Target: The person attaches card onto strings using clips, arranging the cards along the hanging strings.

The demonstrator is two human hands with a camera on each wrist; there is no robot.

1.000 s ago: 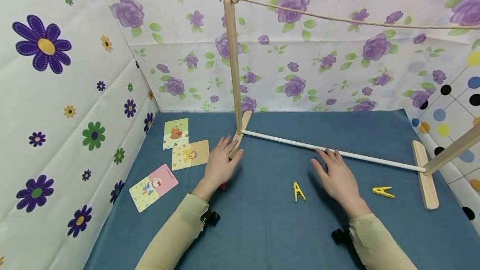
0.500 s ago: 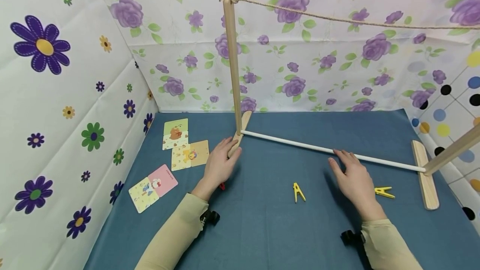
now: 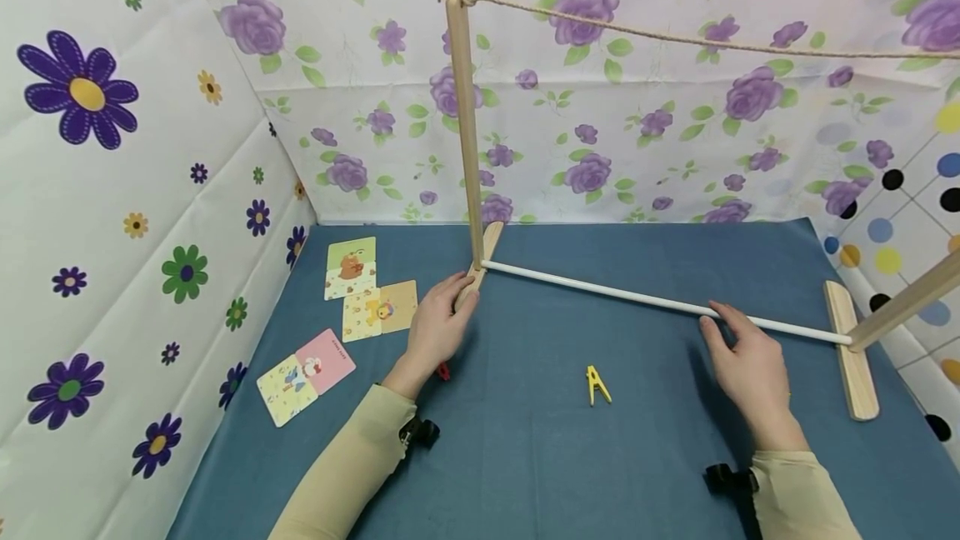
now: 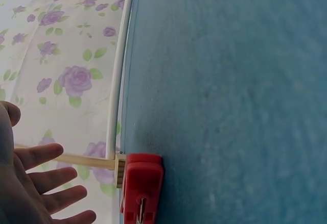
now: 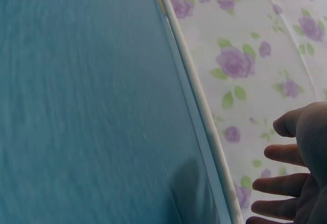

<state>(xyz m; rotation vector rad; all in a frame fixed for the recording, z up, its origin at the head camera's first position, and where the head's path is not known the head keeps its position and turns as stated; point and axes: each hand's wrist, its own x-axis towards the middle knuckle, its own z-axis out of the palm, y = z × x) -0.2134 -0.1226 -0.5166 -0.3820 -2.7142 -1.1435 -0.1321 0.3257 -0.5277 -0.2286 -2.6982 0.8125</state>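
Observation:
My left hand (image 3: 437, 325) hovers with its fingers spread at the wooden foot (image 3: 491, 242) of a stand's left post (image 3: 466, 123). A red clothespin (image 4: 143, 185) lies just under that hand, mostly hidden in the head view. My right hand (image 3: 752, 367) is held above the table with straight, relaxed fingers. Its fingertips overlap the white rod (image 3: 592, 285) that joins the two posts. Between the hands lies a yellow clothespin (image 3: 597, 385). A second yellow clothespin is almost wholly hidden behind the right hand.
Twine (image 3: 675, 38) runs from the left post's top out of view to the right. The right post (image 3: 911, 298) stands on another wooden foot (image 3: 853, 361). Several cartoon cards lie at the left, among them a pink one (image 3: 327, 355) and a green one (image 3: 352, 252).
My right hand has slid rightward along the white rod, covering the right-hand yellow clothespin. The left hand has drawn slightly back, showing more of the red clothespin.

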